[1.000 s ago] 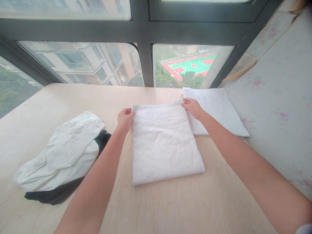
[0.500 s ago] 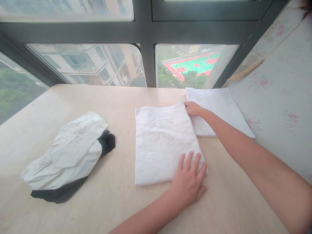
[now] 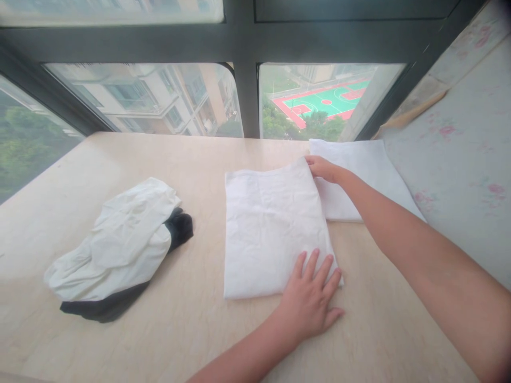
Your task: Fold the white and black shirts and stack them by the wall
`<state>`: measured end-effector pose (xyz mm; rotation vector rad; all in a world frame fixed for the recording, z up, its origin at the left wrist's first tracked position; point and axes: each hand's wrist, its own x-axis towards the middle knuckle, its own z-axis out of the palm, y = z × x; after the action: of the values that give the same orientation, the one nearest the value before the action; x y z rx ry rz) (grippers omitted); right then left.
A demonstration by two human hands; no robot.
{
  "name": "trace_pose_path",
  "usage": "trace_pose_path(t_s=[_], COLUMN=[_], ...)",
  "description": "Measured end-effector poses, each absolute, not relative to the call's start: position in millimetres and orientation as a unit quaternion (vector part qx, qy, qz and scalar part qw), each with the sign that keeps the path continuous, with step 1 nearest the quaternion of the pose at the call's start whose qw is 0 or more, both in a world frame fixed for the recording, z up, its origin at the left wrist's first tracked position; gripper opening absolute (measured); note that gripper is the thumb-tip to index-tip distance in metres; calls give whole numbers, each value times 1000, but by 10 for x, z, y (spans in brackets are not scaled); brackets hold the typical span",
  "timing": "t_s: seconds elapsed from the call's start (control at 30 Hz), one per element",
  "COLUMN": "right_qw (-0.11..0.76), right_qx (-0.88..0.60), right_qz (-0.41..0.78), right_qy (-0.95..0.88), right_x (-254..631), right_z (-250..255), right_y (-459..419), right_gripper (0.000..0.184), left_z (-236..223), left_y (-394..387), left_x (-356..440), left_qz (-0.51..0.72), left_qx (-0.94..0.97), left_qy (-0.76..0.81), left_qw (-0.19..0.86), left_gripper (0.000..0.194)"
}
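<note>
A folded white cloth lies flat on the pale wooden table. My left hand rests flat on its near right corner, fingers spread. My right hand pinches the cloth's far right corner, which is lifted a little. A second folded white cloth lies just to the right, partly under my right hand and forearm.
A crumpled heap of white garment over a black garment sits at the table's left. A large window runs along the far edge. A floral-patterned surface borders the right side.
My left hand left the cloth's far left corner and came down flat on the near right corner. The right hand stayed on the far right corner. The view shifted slightly.
</note>
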<state>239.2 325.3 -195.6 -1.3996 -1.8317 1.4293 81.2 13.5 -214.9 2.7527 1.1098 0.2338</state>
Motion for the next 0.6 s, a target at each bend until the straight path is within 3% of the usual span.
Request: trace_pose_path(t_s=[0.23, 0.5, 0.6], right_qw=[184, 84, 89], right_qx=[-502, -504, -521], right_qz=[538, 304, 224], right_qy=[-652, -804, -819], right_x=[2401, 2324, 2271], right_z=[-1931, -2039, -2031], right_y=[3443, 3622, 3629], right_gripper=[29, 19, 24], left_z=[-2173, -2175, -2165], left_y=[126, 128, 104], left_x=[814, 810, 832], left_qz=[92, 98, 111], left_qx=[918, 917, 912], left_qy=[376, 374, 378], left_qw=[88, 101, 114], left_gripper=[66, 65, 64])
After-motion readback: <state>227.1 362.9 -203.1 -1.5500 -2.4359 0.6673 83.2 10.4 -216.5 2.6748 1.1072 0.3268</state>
